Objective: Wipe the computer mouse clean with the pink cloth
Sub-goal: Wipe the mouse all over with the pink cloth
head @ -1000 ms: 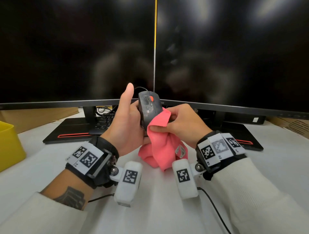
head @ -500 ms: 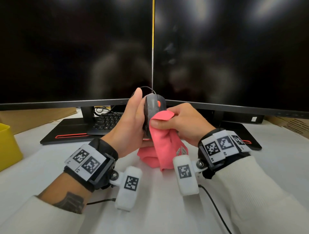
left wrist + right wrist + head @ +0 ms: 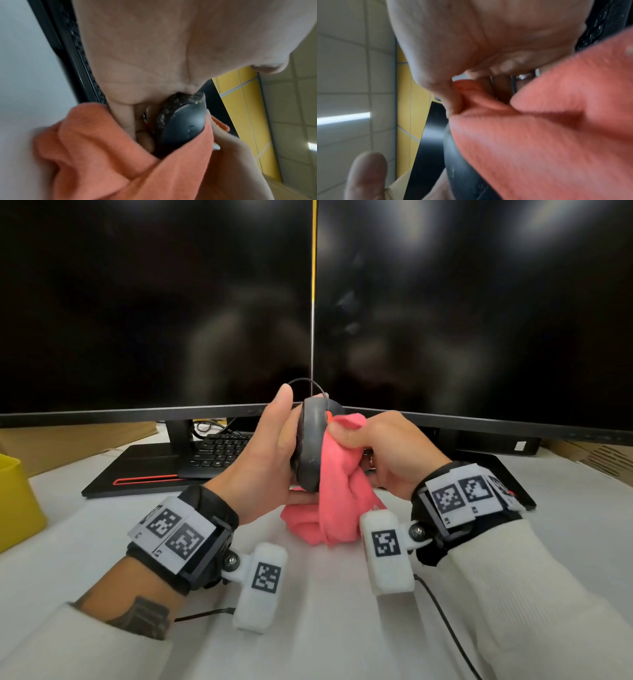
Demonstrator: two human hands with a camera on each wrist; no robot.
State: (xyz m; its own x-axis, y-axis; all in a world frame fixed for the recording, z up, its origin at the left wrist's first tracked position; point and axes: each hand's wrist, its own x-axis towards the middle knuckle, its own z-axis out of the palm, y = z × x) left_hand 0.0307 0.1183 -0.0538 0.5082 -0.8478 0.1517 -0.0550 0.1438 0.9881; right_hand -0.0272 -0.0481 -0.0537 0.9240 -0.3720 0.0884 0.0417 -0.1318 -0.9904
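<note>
Mouse (image 3: 310, 450) wiping looked mid-course: the left hand (image 3: 263, 453) gripped it on edge above the desk, the right hand (image 3: 387, 450) at its 3 o'clock pinched the pink cloth (image 3: 337, 491) against its top, with grime apparently left along its side.

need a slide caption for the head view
Left hand holds the black mouse on edge while the right hand presses the pink cloth against it, before two dark monitors.

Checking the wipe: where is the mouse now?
In the head view, the mouse is centre, held off the desk in the left hand, the pink cloth against its right side.
</note>
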